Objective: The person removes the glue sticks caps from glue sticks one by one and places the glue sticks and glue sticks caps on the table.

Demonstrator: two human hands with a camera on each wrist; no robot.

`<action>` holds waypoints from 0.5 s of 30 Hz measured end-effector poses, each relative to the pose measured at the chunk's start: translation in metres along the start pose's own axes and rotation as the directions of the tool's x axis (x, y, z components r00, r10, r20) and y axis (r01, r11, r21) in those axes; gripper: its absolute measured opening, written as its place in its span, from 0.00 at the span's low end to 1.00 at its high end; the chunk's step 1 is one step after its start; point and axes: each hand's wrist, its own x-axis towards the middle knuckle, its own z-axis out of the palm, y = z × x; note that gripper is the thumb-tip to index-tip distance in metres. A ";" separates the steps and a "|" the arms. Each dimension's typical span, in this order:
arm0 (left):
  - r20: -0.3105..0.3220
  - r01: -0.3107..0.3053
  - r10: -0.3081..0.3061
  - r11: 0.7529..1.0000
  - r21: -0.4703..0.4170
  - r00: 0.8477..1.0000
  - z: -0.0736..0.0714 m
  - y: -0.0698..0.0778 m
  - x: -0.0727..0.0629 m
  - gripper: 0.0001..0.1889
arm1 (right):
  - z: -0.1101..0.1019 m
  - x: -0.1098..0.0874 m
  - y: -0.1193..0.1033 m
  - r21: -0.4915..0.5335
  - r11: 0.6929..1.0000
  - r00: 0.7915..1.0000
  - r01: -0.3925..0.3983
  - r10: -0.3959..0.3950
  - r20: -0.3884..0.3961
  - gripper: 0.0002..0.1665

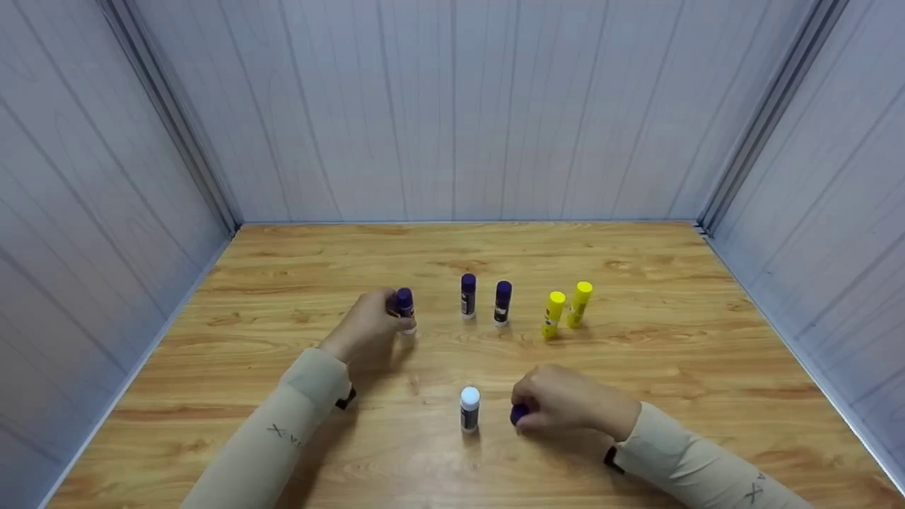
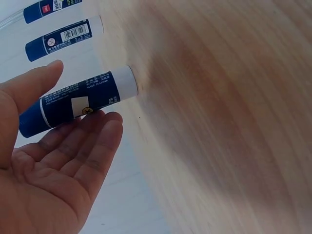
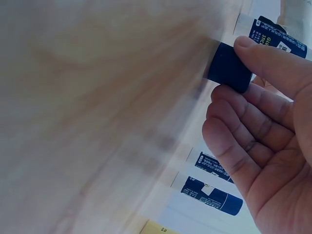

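A glue stick with a dark blue cap (image 2: 68, 100) stands upright on the wooden table. My left hand (image 1: 369, 324) is around it, thumb on one side and nearly straight fingers along the other; in the left wrist view the thumb tip stands off its side. My right hand (image 1: 565, 399) pinches a loose dark blue cap (image 3: 230, 67) between thumb and fingers, low at the tabletop. Left of that hand stands a glue stick without its cap (image 1: 469, 411), white top showing.
Farther back stand two more blue-capped glue sticks (image 1: 468, 295) and, right of them, two yellow glue sticks (image 1: 553, 314). Pale panel walls (image 1: 452, 113) enclose the wooden table (image 1: 318, 258) at the back and both sides.
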 end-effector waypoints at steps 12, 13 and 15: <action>0.004 0.020 -0.019 0.994 -0.108 1.000 0.003 -0.003 0.001 0.24 | -0.003 0.000 -0.002 0.039 0.998 0.999 -0.046 0.045 0.023 0.12; 0.003 0.013 -0.012 0.994 -0.109 1.000 0.003 -0.003 0.001 0.23 | -0.003 0.000 -0.002 0.039 0.998 0.999 -0.049 0.048 0.023 0.12; -0.007 -0.001 0.000 0.995 -0.100 1.000 0.002 -0.002 0.002 0.21 | -0.003 0.001 -0.002 0.036 0.998 0.998 -0.053 0.052 0.024 0.12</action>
